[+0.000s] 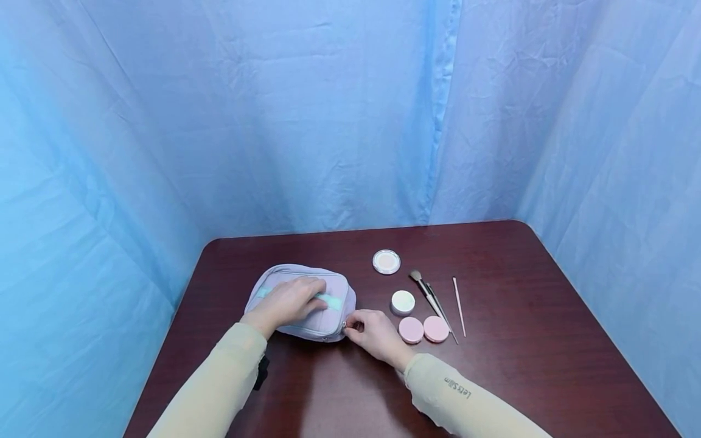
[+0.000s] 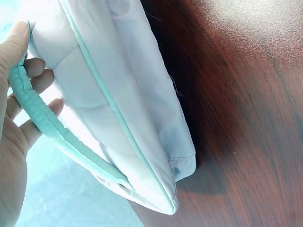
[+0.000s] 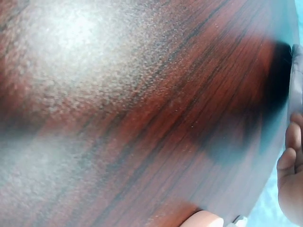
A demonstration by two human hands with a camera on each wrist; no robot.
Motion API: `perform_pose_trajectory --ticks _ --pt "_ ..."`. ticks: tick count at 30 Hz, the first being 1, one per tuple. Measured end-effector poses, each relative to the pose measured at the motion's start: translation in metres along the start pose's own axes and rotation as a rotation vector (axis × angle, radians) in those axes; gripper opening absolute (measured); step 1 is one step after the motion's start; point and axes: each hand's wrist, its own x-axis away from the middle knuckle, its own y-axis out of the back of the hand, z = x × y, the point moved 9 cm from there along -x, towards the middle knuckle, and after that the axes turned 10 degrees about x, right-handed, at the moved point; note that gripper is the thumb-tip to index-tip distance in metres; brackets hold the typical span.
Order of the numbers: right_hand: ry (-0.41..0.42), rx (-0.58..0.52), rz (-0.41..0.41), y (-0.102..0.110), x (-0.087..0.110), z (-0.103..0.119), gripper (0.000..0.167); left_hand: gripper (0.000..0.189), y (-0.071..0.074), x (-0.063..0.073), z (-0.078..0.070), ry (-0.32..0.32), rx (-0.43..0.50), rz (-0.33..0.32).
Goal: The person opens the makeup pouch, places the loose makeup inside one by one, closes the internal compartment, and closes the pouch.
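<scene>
Fingers [image 2: 42, 81] hooked under mint handle [image 2: 47, 124]

The left hand [image 1: 287, 301] grips it atop a lilac pouch [image 1: 331, 285] on the dark table [image 1: 520, 292]; the right hand [image 1: 376, 334] pinches the zip pull [image 1: 344, 325] at its near right corner, two pink cases [image 1: 411, 330] alongside.

Lavender pouch [image 1: 336, 287], mint handle [image 1: 331, 302], lying on table [image 1: 509, 286]

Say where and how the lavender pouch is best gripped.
Probably by its teal handle, from above: the pouch lies on the table with that handle across its upper face, arched so that fingers of the left hand pass beneath.
</scene>
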Motion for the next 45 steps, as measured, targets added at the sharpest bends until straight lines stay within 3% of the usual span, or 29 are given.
perform_pose_trajectory --ticks 5,8,12,19,27,36,45 --pt "-0.114 -0.155 0.12 -0.01 0.002 -0.012 0.01 0.027 0.0 0.002 0.0 -0.033 0.013 -0.001" --pt "-0.154 -0.261 0.174 -0.015 0.002 -0.017 0.009 0.026 0.001 0.003 -0.002 -0.069 0.017 -0.003" --pt "-0.171 -0.318 0.21 -0.017 0.002 -0.019 0.007 0.024 0.0 0.004 -0.004 -0.114 0.02 0.002" --pt "-0.149 -0.291 0.215 -0.015 0.0 -0.022 0.006 0.025 -0.008 0.008 -0.008 -0.178 -0.007 0.04" --pt "-0.151 -0.286 0.216 -0.006 -0.002 -0.032 0.007 0.027 -0.014 0.013 -0.018 -0.259 -0.05 0.035" --pt "-0.111 -0.15 0.18 0.012 -0.01 -0.035 0.008 0.029 -0.019 0.017 -0.029 -0.308 -0.108 0.037" --pt "-0.056 -0.079 0.139 0.026 -0.014 -0.037 0.01 0.026 -0.027 0.021 -0.04 -0.354 -0.158 0.078"
